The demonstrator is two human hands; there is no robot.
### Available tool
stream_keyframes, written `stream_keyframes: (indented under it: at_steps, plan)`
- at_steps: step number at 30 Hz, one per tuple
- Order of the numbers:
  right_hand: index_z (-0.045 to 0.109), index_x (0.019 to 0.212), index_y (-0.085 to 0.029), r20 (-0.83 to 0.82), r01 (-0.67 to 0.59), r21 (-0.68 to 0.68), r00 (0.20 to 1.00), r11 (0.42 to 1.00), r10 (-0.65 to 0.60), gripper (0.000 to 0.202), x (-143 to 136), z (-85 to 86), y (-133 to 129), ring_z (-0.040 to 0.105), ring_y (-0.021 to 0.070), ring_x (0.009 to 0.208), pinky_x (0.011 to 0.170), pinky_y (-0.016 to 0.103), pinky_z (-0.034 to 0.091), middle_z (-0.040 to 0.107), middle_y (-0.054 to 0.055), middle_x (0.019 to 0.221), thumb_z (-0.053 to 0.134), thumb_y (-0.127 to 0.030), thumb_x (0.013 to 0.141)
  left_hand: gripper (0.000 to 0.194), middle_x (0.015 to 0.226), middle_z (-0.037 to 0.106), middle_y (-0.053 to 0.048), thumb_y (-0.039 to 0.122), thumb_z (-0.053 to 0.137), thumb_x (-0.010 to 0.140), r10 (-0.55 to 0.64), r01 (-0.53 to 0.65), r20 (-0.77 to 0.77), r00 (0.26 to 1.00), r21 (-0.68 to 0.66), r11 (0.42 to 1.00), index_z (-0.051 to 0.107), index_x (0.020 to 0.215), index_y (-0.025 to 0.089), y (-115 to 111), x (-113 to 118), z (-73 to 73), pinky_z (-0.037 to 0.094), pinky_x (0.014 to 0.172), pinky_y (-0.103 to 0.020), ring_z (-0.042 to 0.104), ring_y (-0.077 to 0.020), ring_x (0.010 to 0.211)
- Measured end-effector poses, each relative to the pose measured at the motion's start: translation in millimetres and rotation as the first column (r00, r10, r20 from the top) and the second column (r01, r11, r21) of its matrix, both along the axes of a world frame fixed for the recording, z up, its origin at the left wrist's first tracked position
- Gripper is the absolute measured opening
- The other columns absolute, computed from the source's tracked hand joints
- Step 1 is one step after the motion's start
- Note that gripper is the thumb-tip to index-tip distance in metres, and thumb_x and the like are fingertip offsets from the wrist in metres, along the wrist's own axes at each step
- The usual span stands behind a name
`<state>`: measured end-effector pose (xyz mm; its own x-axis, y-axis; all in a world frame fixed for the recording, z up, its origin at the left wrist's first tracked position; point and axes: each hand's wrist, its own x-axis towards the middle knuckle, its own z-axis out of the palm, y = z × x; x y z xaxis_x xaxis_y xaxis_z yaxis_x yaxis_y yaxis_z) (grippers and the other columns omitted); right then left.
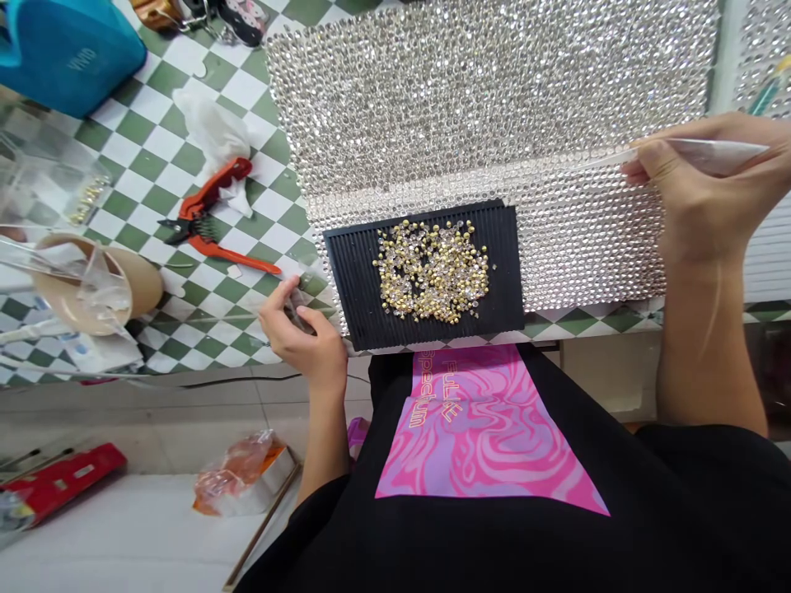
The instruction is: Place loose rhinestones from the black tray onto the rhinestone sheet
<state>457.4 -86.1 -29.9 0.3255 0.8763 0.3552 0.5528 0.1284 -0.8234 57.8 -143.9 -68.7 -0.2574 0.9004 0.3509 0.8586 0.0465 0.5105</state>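
Note:
A wide panel covered in rows of silver rhinestones (494, 91) lies across the table. My right hand (698, 177) pinches a white tapered applicator (720, 155), its thin tip pointing left along a pale strip between the stone rows. On the panel's near left part rests a black ridged tray (355, 280) with a heap of loose gold-backed rhinestones (432, 272). My left hand (307, 333) is at the table edge, just left of the tray. Its thumb and fingers curl around something small, greyish and partly hidden, whose kind I cannot make out.
Orange-handled pruning shears (207, 218) lie on the checkered tablecloth (247, 86), near crumpled white tissue (210, 128). A beige cup-like container (145, 280) with plastic scraps stands left. A blue box (74, 58) is at the back left. A teal pen-like tool (766, 95) lies beyond my right hand.

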Motion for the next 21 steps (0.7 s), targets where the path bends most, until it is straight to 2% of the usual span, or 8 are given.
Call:
stream_keyframes:
  at_steps: [7,14,21]
  plan:
    - [0.076,0.083,-0.017,-0.015,0.021,-0.002,1.000,1.000,-0.021,0.005,4,-2.3,-2,0.068,0.0116,0.064,0.057,0.025,0.054,0.070,0.001,0.072,0.078,-0.021,0.079,0.038,0.118,0.068,-0.012,0.008,0.044,0.087,-0.004,0.004,-0.009,1.000,0.010,1.000,0.063,0.120,0.012,1,0,-0.8,0.050,0.104,-0.039,0.064,-0.0229,0.115]
    - [0.074,0.075,-0.015,-0.056,0.043,0.078,0.998,0.996,-0.038,0.009,6,-6.9,1,0.065,0.0106,0.058,0.052,0.025,0.051,0.069,0.000,0.067,0.082,-0.018,0.073,0.037,0.119,0.067,-0.014,0.007,0.043,0.089,-0.012,0.011,0.016,1.000,0.002,1.000,0.062,0.121,0.012,0,1,0.6,0.049,0.104,-0.042,0.063,-0.0242,0.116]
    - [0.062,0.071,-0.018,-0.142,0.077,0.127,0.988,0.989,-0.059,0.021,6,-11.5,2,0.064,0.0063,0.057,0.051,0.022,0.049,0.066,-0.006,0.064,0.082,-0.015,0.073,0.037,0.117,0.068,-0.014,0.008,0.044,0.088,0.005,-0.005,-0.012,1.000,-0.001,1.000,0.063,0.120,0.011,1,2,1.4,0.050,0.104,-0.040,0.064,-0.0232,0.115]
